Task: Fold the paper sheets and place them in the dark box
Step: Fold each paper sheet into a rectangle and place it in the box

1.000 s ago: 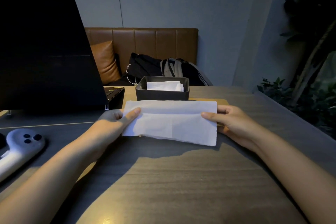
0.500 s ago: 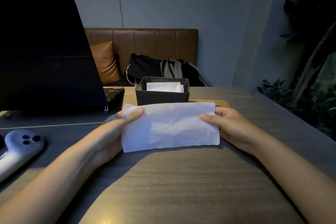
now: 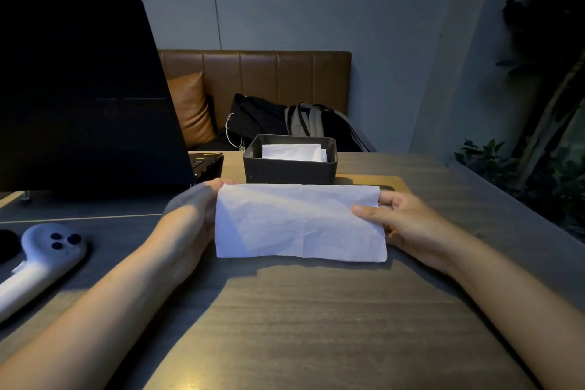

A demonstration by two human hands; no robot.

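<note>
A white paper sheet (image 3: pixel 297 223), folded into a wide rectangle, is held up just above the wooden table (image 3: pixel 316 326). My left hand (image 3: pixel 190 215) grips its left edge, fingers behind the sheet and blurred. My right hand (image 3: pixel 402 222) pinches its right edge, thumb on the front. Behind the sheet stands the dark box (image 3: pixel 289 168), with folded white paper (image 3: pixel 294 152) inside it.
An open black laptop (image 3: pixel 79 98) stands at the left. A white controller (image 3: pixel 41 260) lies at the near left. A thin wooden board (image 3: pixel 389 182) lies under the box. A brown bench with dark bags (image 3: pixel 285 120) is beyond the table; plants (image 3: pixel 538 152) at the right.
The sheet has been lifted and tilted up to face me. My left hand has shifted up along its left edge, thumb moving off the front. My right hand stays on the right edge.
</note>
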